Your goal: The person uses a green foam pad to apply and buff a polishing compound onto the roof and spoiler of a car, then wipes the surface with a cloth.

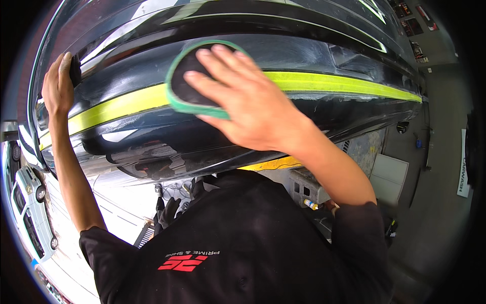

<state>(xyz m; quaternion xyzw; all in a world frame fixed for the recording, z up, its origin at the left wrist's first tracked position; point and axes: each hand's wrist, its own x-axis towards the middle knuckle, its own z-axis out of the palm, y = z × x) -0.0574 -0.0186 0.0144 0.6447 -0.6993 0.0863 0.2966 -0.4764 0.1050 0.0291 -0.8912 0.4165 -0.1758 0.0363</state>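
My right hand [246, 100] lies with spread fingers on a round hand pad [186, 87] with a black back and a green edge. The hand is slightly blurred. Under the pad is a glossy dark car body panel [296, 53], with hazy whitish marks. A lime-yellow strip [322, 82] runs lengthwise along the panel, and the pad covers part of it. Whitish residue shows just below the strip. My left hand [59, 87] is at the panel's left end, fingers together against a small dark piece [75, 71]. Whether it grips that piece is unclear.
Below the panel, cables [178, 192] lie on the bright floor. A grey hollow block [303, 188] stands to the right, with a small yellow-and-white tube [311, 204] beside it. A white board [389, 176] is farther right. Parked vehicles [32, 212] stand at the far left.
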